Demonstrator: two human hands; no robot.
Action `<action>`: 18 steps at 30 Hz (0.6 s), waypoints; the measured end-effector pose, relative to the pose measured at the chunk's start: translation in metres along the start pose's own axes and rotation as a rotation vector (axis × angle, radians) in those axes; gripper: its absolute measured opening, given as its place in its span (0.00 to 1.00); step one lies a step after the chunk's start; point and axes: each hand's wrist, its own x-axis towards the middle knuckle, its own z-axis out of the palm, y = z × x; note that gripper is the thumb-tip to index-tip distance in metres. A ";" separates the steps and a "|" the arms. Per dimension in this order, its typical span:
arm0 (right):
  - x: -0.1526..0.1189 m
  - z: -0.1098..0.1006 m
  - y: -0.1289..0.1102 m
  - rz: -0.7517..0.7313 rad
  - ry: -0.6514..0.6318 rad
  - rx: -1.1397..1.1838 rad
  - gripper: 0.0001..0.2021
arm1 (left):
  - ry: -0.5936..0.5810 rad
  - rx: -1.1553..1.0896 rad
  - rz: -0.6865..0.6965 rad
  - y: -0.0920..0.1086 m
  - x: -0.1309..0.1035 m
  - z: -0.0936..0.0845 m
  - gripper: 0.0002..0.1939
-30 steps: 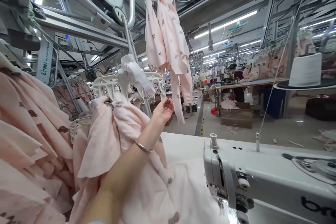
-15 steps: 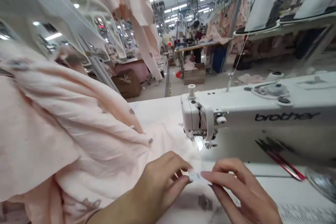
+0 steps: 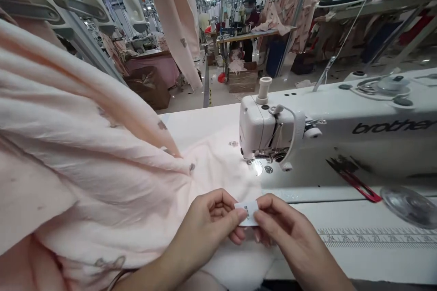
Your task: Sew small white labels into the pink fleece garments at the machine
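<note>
Am pinching small white label (image 3: 248, 213) between left hand (image 3: 208, 220) and right hand (image 3: 285, 232), long axis crosswise, needle of sewing machine (image 3: 327, 127) lying just ahead, pink garment (image 3: 102, 154) spreading left.

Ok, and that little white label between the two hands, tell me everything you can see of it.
The label is a small, flat, white rectangle, thin like woven fabric or paper, with tiny dark print too small to read. It is held roughly level, its printed face up, just above the pale pink fabric on the table, in front of the sewing machine. The left hand pinches its left edge between thumb and forefinger; the right hand pinches its right edge. Fingertips cover both ends.
</note>
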 end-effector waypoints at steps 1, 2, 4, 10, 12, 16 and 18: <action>0.001 0.002 -0.001 0.024 0.020 0.026 0.16 | 0.003 0.017 0.001 -0.001 0.000 0.001 0.16; 0.001 0.003 -0.002 0.035 0.057 0.040 0.17 | 0.010 0.043 0.009 -0.001 0.001 0.001 0.16; 0.000 0.005 -0.003 0.036 0.106 0.046 0.17 | 0.029 0.099 0.033 -0.002 0.002 0.001 0.14; 0.001 -0.005 0.018 -0.106 0.194 -0.228 0.12 | 0.056 0.323 0.069 0.022 0.007 -0.002 0.11; 0.002 -0.011 0.038 -0.316 0.292 -0.560 0.11 | 0.139 0.499 0.183 0.035 0.018 -0.001 0.10; 0.002 -0.020 0.072 -0.640 0.455 -1.044 0.12 | 0.163 0.724 0.249 0.039 0.058 0.008 0.08; 0.001 -0.025 0.075 -0.648 0.437 -1.051 0.11 | 0.139 0.754 0.196 0.028 0.079 0.012 0.07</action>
